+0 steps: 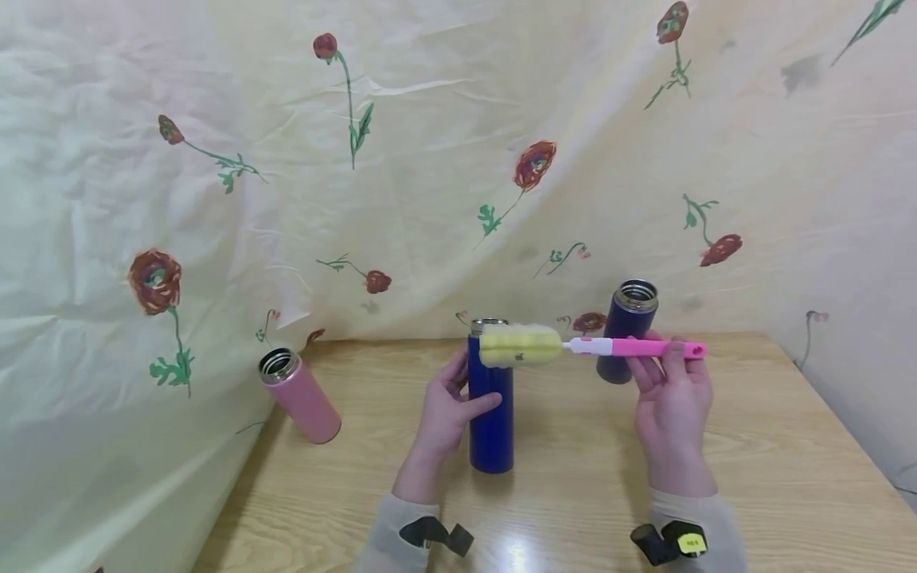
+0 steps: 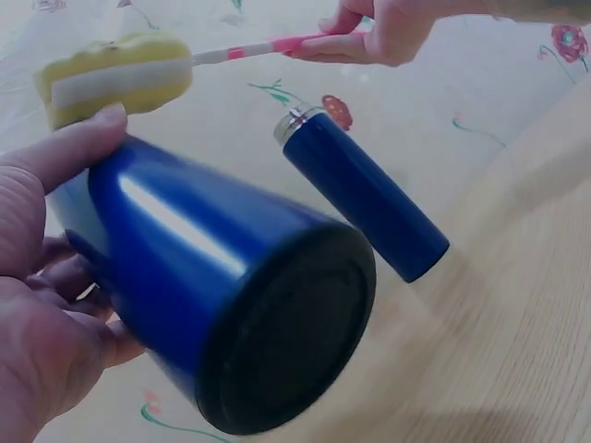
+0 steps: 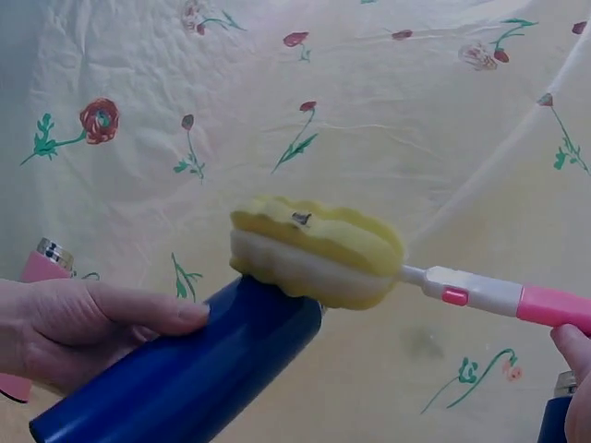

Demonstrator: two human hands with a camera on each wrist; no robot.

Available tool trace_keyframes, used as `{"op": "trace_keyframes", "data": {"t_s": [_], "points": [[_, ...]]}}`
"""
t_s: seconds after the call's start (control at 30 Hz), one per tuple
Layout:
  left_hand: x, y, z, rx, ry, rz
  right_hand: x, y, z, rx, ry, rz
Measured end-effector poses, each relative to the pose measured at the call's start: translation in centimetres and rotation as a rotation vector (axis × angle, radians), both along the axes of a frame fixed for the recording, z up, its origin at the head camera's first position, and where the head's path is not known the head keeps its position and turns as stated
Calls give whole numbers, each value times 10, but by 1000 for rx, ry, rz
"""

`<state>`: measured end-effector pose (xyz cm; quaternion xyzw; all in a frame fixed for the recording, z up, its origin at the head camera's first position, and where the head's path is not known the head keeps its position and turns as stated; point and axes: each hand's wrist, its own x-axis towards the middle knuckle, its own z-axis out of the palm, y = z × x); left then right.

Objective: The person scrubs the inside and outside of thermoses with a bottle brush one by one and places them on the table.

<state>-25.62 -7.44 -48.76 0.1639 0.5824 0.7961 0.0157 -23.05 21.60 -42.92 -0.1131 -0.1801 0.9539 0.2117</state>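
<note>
My left hand (image 1: 440,418) grips a shiny blue bottle (image 1: 493,434) around its upper half, thumb across the front. The bottle is held up, its steel mouth at the top. In my right hand (image 1: 673,410) is a bottle brush, its pink handle (image 1: 637,348) pinched between thumb and fingers. The brush lies level, its yellow and white sponge head (image 1: 521,347) pointing left across the upper end of the bottle. In the right wrist view the sponge (image 3: 319,268) hides the bottle's mouth; I cannot tell whether they touch.
A dark blue bottle (image 1: 626,322) with an uncovered steel mouth stands behind my right hand. At the left of the wooden table (image 1: 573,477) stands an uncovered pink bottle (image 1: 308,402). A flower-printed cloth (image 1: 430,199) hangs behind and along the left side.
</note>
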Motion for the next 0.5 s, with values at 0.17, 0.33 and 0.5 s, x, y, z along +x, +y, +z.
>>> {"op": "trace_keyframes", "data": {"t_s": [0.17,0.33,0.5], "points": [[1,3,2,-20,-4,32,0,2,-2,-14,6,-18],[2,1,3,-56,-5,68,0,4,-2,-40,13,-21],[4,-3,4,-83,8,98,0,5,-1,-58,12,-15]]}}
